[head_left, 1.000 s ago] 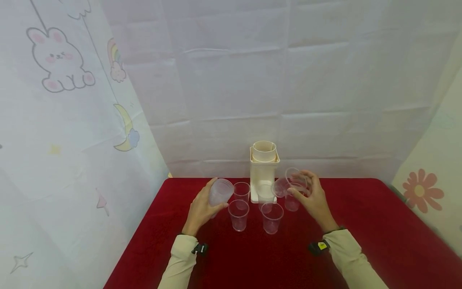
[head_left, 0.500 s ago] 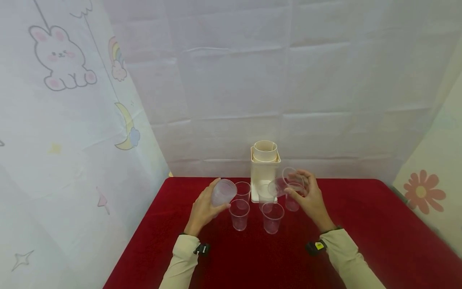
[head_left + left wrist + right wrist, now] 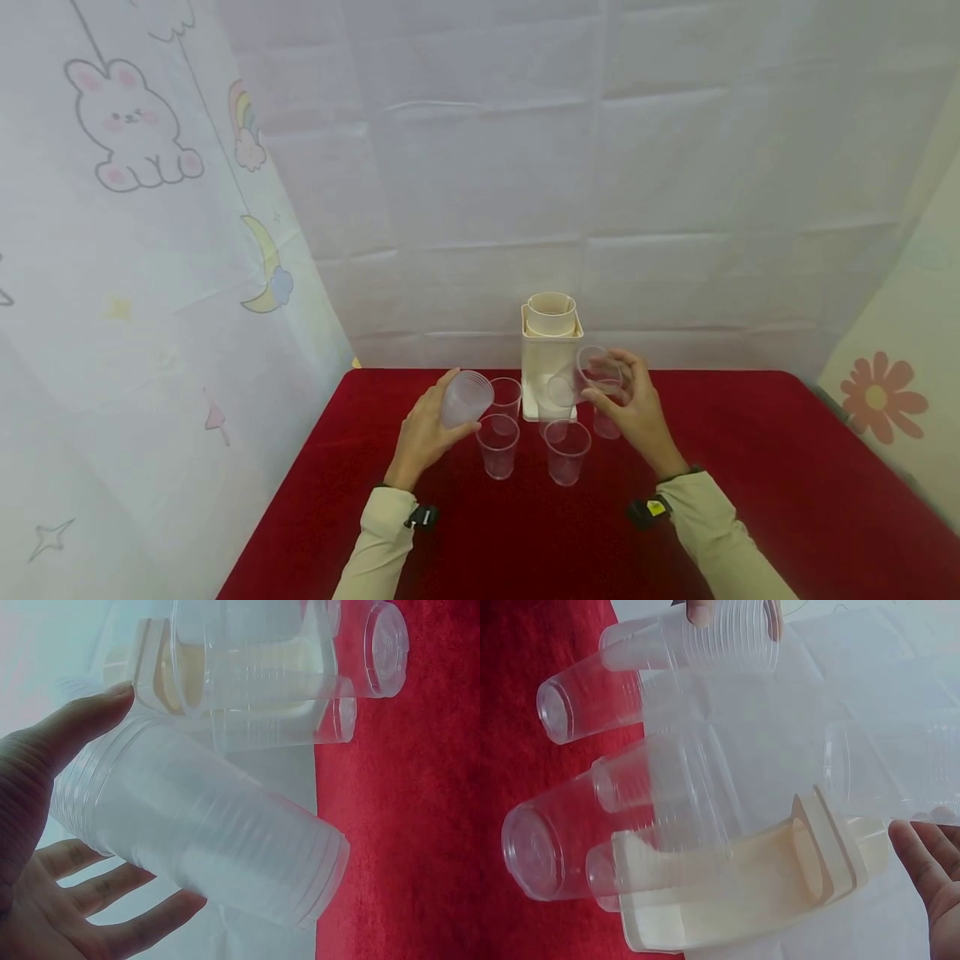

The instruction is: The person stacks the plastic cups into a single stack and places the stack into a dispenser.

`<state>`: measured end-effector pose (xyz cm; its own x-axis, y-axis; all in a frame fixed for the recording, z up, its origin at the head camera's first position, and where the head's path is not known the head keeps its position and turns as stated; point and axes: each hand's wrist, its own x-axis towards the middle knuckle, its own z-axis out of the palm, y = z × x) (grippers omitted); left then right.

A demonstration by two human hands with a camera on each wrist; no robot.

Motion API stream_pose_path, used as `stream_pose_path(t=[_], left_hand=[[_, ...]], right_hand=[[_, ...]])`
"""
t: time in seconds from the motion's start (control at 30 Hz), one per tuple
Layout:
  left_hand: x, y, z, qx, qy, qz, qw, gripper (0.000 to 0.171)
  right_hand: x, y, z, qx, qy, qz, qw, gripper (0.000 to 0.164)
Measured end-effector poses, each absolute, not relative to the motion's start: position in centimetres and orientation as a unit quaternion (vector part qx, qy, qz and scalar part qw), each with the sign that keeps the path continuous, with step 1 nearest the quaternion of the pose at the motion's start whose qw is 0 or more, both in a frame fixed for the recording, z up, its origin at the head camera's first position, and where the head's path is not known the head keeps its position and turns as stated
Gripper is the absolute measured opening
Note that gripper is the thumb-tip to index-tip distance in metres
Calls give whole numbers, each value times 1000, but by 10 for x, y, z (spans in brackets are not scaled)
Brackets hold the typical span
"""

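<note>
One second on, carrying cup further left, pinched in right hand; gripping nested cups in left hand

Head camera faces forward and down across the worktop from farther off. Both wrist cameras look from close by, turned sideways, sharing the cream stand and clear cups.

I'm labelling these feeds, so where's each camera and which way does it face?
Head: worn on the head, facing forward and down over the red tabletop; left hand, right hand and sleeves show.
Left wrist: worn there, facing stacked clear cups; that hand shows.
Right wrist: worn there, facing standing cups; both hands partly show.
Wrist views share the cream plastic holder.
</note>
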<state>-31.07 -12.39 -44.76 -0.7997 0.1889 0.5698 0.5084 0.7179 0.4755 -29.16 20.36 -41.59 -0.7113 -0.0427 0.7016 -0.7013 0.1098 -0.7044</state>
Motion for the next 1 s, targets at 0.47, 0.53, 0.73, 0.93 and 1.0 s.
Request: stream_pose_path(t=[0.47, 0.53, 0.73, 0.93, 1.0], left_hand=[[-310, -123, -448, -195, -892, -322, 251, 89], [-309, -123, -448, -198, -890, -322, 254, 88], [-310, -122, -448, -199, -891, -320, 255, 89], [-310, -122, -448, -194, -892, -321, 252, 91], [-310, -121, -449, -192, -891, -323, 253, 91]], right_hand=[[-293, 192, -414, 283, -683, 624, 252, 68], [-294, 190, -415, 285, -680, 628, 249, 68], [-295, 185, -414, 281, -684, 625, 249, 67], [-295, 180, -411, 284, -688, 623, 243, 68], [-292, 178, -408, 284, -691, 618, 243, 69]])
